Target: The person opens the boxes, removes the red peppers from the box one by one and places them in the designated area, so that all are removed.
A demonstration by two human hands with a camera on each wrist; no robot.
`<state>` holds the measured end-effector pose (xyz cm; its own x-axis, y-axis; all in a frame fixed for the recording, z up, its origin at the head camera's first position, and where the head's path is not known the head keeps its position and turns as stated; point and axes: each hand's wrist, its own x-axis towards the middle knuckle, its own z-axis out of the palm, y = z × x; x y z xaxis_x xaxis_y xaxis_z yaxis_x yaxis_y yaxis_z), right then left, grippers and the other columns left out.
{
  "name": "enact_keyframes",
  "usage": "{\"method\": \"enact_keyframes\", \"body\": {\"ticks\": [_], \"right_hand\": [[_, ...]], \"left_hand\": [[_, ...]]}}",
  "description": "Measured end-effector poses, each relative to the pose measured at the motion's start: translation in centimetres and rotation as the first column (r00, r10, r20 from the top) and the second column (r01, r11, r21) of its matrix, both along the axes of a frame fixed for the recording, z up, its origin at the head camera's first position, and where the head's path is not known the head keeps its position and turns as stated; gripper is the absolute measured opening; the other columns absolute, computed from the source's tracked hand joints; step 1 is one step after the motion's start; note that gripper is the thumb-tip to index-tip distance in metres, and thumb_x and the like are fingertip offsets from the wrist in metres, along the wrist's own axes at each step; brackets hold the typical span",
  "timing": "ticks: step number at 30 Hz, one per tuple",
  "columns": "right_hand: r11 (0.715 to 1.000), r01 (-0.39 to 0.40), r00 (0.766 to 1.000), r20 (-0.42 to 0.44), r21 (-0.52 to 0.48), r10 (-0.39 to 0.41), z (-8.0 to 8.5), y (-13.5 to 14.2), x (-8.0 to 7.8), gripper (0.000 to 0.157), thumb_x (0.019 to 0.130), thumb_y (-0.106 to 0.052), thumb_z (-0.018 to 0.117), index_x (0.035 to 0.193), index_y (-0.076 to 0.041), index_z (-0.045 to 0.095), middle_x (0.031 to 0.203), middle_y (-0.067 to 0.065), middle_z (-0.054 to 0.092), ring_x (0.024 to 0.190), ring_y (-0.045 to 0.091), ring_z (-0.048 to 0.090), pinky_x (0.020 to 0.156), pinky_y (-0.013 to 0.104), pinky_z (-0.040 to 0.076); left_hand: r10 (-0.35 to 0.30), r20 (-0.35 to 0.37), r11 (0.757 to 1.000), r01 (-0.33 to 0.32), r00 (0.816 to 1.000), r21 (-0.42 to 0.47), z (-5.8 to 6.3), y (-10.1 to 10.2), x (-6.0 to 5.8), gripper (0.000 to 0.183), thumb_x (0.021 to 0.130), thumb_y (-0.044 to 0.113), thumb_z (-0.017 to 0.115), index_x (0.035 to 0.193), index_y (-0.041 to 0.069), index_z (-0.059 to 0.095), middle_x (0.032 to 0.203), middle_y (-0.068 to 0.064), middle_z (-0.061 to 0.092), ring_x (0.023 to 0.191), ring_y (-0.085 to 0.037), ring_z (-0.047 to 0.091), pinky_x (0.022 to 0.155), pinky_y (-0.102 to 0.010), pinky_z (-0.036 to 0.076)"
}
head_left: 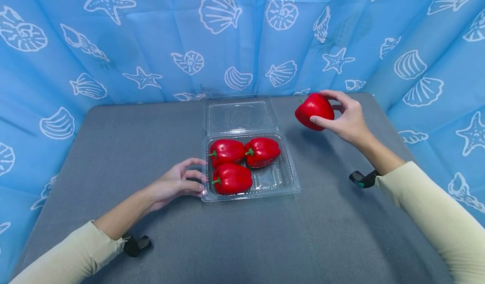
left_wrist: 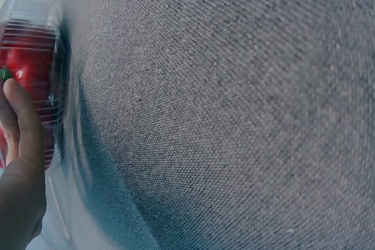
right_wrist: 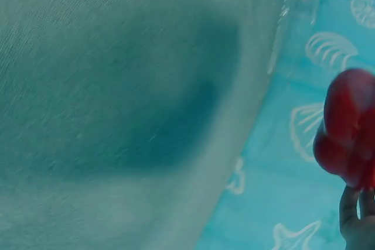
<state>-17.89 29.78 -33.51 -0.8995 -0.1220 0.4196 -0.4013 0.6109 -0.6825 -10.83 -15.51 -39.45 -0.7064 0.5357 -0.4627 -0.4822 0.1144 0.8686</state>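
My right hand (head_left: 346,118) holds a red bell pepper (head_left: 315,110) above the table, right of the clear plastic container (head_left: 270,189), thumb in front and fingers over the far side. The same pepper (right_wrist: 351,127) shows at the right edge of the right wrist view. Three more red bell peppers lie in the container: one at back left (head_left: 229,151), one at back right (head_left: 263,151), one at front left (head_left: 234,179). With its fingers spread, my left hand (head_left: 178,183) touches the container's left side. In the left wrist view the thumb (left_wrist: 26,121) is beside the wall.
The container's hinged lid (head_left: 238,115) lies folded back toward the table's far edge. Grey cloth covers the table (head_left: 151,136). Behind and beside it hangs a blue curtain (head_left: 159,31) with white shell prints. A black strap (head_left: 363,179) hangs at the right wrist.
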Motion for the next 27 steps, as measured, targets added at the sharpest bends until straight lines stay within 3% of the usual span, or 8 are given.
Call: {"method": "enact_keyframes", "body": {"ticks": [6, 13, 20, 27], "right_hand": [[0.981, 0.190, 0.981, 0.046, 0.032, -0.191, -1.4, 2.3, -1.2, 0.066, 0.078, -0.019, 0.084, 0.138, -0.011, 0.059, 0.136, 0.010, 0.058, 0.121, 0.026, 0.051, 0.081, 0.014, 0.046], [0.936, 0.349, 0.923, 0.156, 0.050, -0.352, -2.2, 4.1, -1.6, 0.070, 0.084, -0.030, 0.080, 0.146, -0.015, 0.051, 0.143, 0.008, 0.052, 0.125, 0.027, 0.047, 0.084, 0.025, 0.050], [0.913, 0.401, 0.883, 0.231, 0.077, -0.408, -3.2, 5.2, -2.0, 0.073, 0.088, -0.034, 0.076, 0.150, -0.015, 0.044, 0.149, 0.012, 0.046, 0.135, 0.031, 0.039, 0.097, 0.051, 0.050], [0.908, 0.399, 0.864, 0.279, 0.125, -0.418, -4.0, 6.0, -2.1, 0.075, 0.089, -0.033, 0.073, 0.152, -0.010, 0.039, 0.151, 0.017, 0.041, 0.138, 0.037, 0.035, 0.097, 0.061, 0.047]], "left_hand": [[0.001, 0.002, 1.000, -0.001, 1.000, 0.008, 0.0, 0.0, 0.0, 0.065, 0.092, 0.006, 0.067, 0.145, 0.005, 0.030, 0.107, -0.010, 0.067, 0.090, -0.023, 0.068, 0.088, -0.039, 0.056], [-0.006, 0.001, 1.000, 0.006, 1.000, 0.028, 0.0, -0.1, 0.0, 0.064, 0.092, 0.006, 0.066, 0.145, 0.005, 0.030, 0.107, -0.009, 0.067, 0.090, -0.022, 0.068, 0.088, -0.039, 0.056], [-0.015, 0.000, 0.999, 0.015, 1.000, 0.041, -0.1, -0.3, 0.0, 0.065, 0.091, 0.005, 0.066, 0.145, 0.005, 0.030, 0.108, -0.010, 0.066, 0.091, -0.022, 0.068, 0.088, -0.039, 0.056], [-0.022, -0.004, 0.999, 0.022, 1.000, 0.049, -0.2, -0.3, 0.0, 0.067, 0.091, 0.005, 0.067, 0.146, 0.004, 0.029, 0.108, -0.010, 0.066, 0.090, -0.022, 0.068, 0.088, -0.039, 0.056]]}}
